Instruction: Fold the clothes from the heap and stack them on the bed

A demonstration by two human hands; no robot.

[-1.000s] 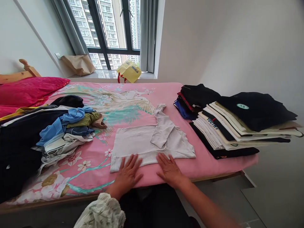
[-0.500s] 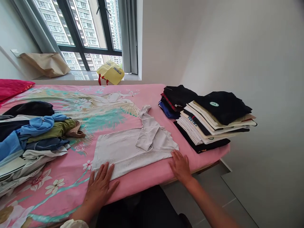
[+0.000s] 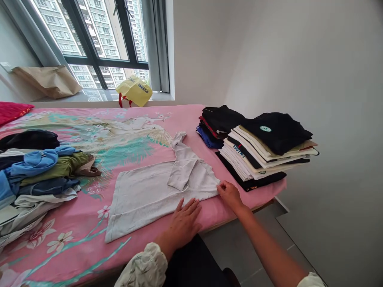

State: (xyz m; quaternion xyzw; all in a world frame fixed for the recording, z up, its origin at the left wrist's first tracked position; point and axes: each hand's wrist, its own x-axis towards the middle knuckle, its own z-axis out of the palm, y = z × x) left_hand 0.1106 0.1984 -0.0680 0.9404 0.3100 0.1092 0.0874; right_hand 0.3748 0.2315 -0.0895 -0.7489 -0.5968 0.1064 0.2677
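Observation:
A light grey T-shirt [image 3: 143,191] lies partly folded on the pink bed, one sleeve laid across its body and the other end pointing toward the window. Flat on the shirt's near edge, fingers stretched out, rests my left hand [image 3: 186,223]. My right hand [image 3: 229,195] pinches the shirt's right corner near the neckline, its fingers closed. Just beyond that hand stands a stack of folded clothes [image 3: 254,159], black on top with white and cream layers beneath.
A loose heap of clothes [image 3: 44,171] lies at the left on the flowered bedsheet [image 3: 125,119]. Behind the tall stack is a smaller dark folded pile [image 3: 220,119]. A yellow bag [image 3: 136,91] and a brown paper bag [image 3: 49,81] sit by the window.
My left hand has slid right along the near edge, from the shirt's left end to its middle. My right hand's fingers have closed on the corner. The view has shifted slightly.

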